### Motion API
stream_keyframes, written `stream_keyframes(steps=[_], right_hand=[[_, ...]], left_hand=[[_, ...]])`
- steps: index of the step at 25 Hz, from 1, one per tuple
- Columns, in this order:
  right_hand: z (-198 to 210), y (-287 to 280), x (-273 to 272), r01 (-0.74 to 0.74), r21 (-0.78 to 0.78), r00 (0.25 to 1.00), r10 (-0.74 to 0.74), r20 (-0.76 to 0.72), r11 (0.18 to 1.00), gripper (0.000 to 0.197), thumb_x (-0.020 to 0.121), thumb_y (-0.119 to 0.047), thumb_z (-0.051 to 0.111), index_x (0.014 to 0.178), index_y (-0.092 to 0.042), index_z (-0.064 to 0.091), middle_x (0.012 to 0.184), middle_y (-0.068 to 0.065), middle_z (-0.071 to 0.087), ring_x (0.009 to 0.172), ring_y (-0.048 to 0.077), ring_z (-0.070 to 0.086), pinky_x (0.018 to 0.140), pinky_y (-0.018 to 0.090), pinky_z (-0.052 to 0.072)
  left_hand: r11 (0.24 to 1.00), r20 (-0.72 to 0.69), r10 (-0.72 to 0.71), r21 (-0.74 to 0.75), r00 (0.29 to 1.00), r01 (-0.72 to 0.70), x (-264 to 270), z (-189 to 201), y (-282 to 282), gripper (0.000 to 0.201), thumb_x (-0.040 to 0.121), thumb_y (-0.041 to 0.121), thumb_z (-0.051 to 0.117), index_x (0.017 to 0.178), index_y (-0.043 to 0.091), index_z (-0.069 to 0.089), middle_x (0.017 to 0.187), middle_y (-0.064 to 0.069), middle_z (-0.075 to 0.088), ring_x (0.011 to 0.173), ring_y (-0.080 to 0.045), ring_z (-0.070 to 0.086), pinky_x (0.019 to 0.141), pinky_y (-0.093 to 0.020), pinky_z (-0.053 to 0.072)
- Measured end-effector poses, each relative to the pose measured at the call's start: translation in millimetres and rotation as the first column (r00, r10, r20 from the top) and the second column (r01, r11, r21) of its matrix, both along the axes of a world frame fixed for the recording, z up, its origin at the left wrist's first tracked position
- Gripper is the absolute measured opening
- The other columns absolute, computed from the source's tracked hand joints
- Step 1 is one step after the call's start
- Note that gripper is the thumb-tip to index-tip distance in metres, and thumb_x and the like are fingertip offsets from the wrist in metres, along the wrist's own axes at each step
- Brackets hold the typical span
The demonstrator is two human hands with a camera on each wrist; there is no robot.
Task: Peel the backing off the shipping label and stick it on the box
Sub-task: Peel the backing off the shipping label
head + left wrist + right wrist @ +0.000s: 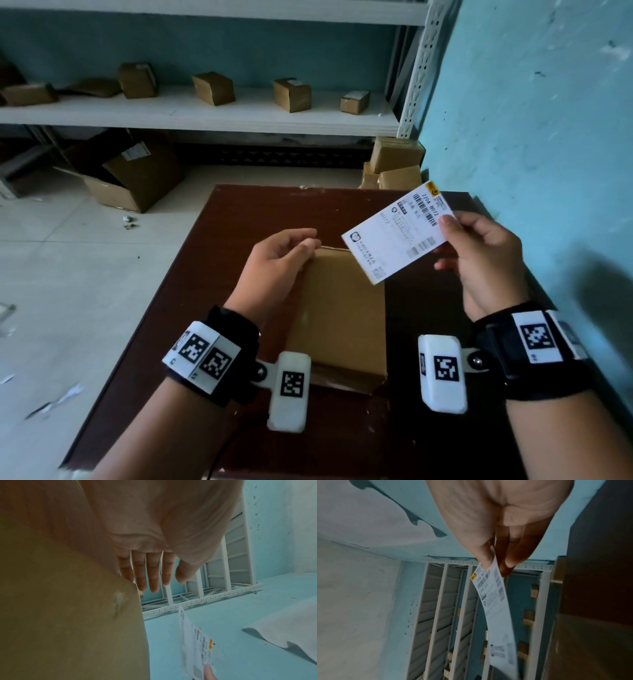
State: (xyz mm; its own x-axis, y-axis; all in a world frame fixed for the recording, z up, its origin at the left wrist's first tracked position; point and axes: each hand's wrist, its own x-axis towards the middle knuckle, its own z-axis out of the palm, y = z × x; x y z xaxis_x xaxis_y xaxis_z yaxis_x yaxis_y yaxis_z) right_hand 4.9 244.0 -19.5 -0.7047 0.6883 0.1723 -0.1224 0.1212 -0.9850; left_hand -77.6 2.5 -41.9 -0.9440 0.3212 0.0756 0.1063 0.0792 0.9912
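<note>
Your left hand [277, 255] is resting with relaxed fingers on the box [337, 315], steadying it on the table [178, 301]; your right hand [479, 253] is pinching the shipping label [397, 236] aloft, printed face up, ready for peeling.

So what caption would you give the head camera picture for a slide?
Right hand pinches a shipping label above a cardboard box on a dark table, left hand at the box's far edge.

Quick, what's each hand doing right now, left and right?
Left hand: open, fingers relaxed, resting at the far left edge of the cardboard box, holding nothing.
Right hand: pinching the shipping label at its barcode end, above the box.
</note>
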Motion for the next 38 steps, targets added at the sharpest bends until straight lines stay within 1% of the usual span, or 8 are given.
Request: stream_keyframes(steps=[7, 10, 14, 20, 25, 29, 34, 38], right_hand=[[-13, -32, -6, -0.111, -0.026, 0.993, 0.112, 0.042, 0.993, 0.005, 0.095, -0.017, 0.063, 0.094, -0.018, 0.068, 0.092, 0.002, 0.077, 0.079, 0.015, 0.076, 0.052, 0.026, 0.057], [-22, -34, -10, -0.222, 0.113, 0.959, 0.196, 0.205, 0.968, 0.028, 0.091, -0.027, 0.068, 0.118, -0.023, 0.062, 0.110, -0.004, 0.073, 0.097, 0.007, 0.071, 0.078, 0.032, 0.059], [-32, -43, -10, -0.553, 0.521, 0.788, 0.207, 0.579, 0.650, 0.067, 0.085, -0.042, 0.070, 0.145, -0.029, 0.043, 0.147, -0.013, 0.043, 0.138, 0.006, 0.037, 0.115, 0.030, 0.030], [-19, -41, 0, -0.713, 0.462, 0.668, 0.312, 0.676, 0.527, 0.056, 0.078, -0.049, 0.074, 0.129, -0.037, 0.055, 0.132, -0.020, 0.047, 0.120, -0.001, 0.047, 0.099, 0.020, 0.036], [-11, -43, 4, -0.615, 0.309, 0.768, 0.462, 0.444, 0.726, 0.042, 0.083, -0.058, 0.057, 0.116, -0.034, 0.066, 0.122, -0.009, 0.067, 0.116, 0.001, 0.059, 0.104, 0.027, 0.045], [-2, -41, 6, -0.621, -0.072, 0.764, 0.624, 0.165, 0.780, 0.076, 0.065, -0.085, 0.053, 0.116, -0.030, 0.068, 0.127, 0.002, 0.068, 0.121, 0.015, 0.061, 0.107, 0.036, 0.042], [-1, -42, 2, -0.475, -0.013, 0.860, 0.468, 0.205, 0.880, 0.053, 0.085, -0.060, 0.060, 0.098, -0.010, 0.072, 0.108, 0.012, 0.074, 0.109, 0.027, 0.068, 0.101, 0.046, 0.049], [-5, -39, 0, -0.347, 0.109, 0.928, 0.325, 0.180, 0.931, 0.012, 0.095, -0.020, 0.063, 0.096, -0.027, 0.073, 0.087, -0.020, 0.076, 0.087, -0.005, 0.070, 0.075, 0.015, 0.053]], left_hand=[[0.987, -0.016, -0.117, -0.114, 0.993, 0.115, 5, 4, 1, 0.017, 0.089, 0.017, 0.070, 0.106, 0.016, 0.073, 0.072, 0.007, 0.073, 0.051, -0.001, 0.055, 0.049, -0.012, 0.042], [0.998, 0.023, 0.013, -0.059, 1.000, -0.011, 2, 3, -3, 0.007, 0.090, 0.013, 0.068, 0.095, 0.011, 0.073, 0.065, 0.008, 0.071, 0.049, 0.003, 0.057, 0.046, -0.010, 0.042], [0.990, 0.085, 0.133, 0.025, 0.987, -0.136, -6, 0, -13, 0.014, 0.091, 0.013, 0.068, 0.098, 0.002, 0.070, 0.075, 0.000, 0.073, 0.052, -0.003, 0.058, 0.043, -0.013, 0.041], [0.981, 0.065, 0.164, 0.098, 0.984, -0.170, -6, 2, -18, 0.007, 0.091, 0.018, 0.069, 0.088, 0.020, 0.075, 0.068, 0.004, 0.063, 0.054, -0.010, 0.046, 0.048, -0.025, 0.040], [0.986, 0.053, 0.051, 0.159, 0.997, -0.059, 1, 11, -15, 0.011, 0.091, 0.009, 0.067, 0.095, 0.014, 0.075, 0.079, -0.012, 0.073, 0.068, -0.021, 0.063, 0.059, -0.029, 0.055], [0.994, 0.047, 0.019, 0.104, 0.999, -0.024, 3, 12, -16, 0.018, 0.090, 0.007, 0.067, 0.101, 0.018, 0.076, 0.089, -0.017, 0.076, 0.076, -0.027, 0.064, 0.060, -0.023, 0.055], [0.996, 0.040, 0.024, 0.081, 0.999, -0.027, 1, 11, -21, 0.029, 0.087, -0.003, 0.067, 0.103, 0.019, 0.076, 0.092, -0.002, 0.078, 0.073, -0.008, 0.066, 0.064, -0.019, 0.057], [0.997, 0.044, -0.012, 0.072, 0.999, 0.009, 0, 9, -21, 0.042, 0.090, -0.013, 0.050, 0.095, 0.019, 0.077, 0.095, -0.001, 0.077, 0.081, -0.017, 0.065, 0.065, -0.024, 0.056]])
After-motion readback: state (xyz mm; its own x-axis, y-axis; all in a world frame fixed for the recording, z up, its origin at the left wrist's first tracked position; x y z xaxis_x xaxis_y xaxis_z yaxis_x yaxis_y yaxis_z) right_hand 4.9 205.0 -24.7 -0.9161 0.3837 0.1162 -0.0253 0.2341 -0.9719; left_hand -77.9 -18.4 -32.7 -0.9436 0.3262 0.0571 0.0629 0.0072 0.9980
